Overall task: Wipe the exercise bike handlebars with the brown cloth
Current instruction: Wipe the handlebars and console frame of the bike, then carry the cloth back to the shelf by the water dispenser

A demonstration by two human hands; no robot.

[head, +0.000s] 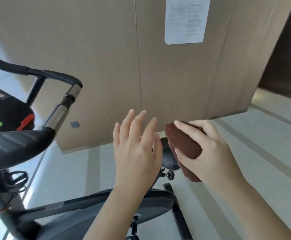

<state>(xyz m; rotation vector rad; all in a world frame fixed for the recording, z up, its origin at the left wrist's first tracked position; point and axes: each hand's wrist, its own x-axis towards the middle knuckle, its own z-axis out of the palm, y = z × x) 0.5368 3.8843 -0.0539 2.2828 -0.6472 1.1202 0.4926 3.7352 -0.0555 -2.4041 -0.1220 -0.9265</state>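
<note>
Brown cloth [182, 140], folded thick, gripped in right hand [208, 148]. Left hand [136, 146] spread, holding nothing. Handlebars [54, 78] left of frame, blurred, partly cut off.

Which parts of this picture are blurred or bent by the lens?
Head view: the handlebars are motion-blurred; the brown cloth, left hand and right hand are fairly sharp; the wall seams splay from wide-angle distortion; the paper notice is too soft to read.
</note>
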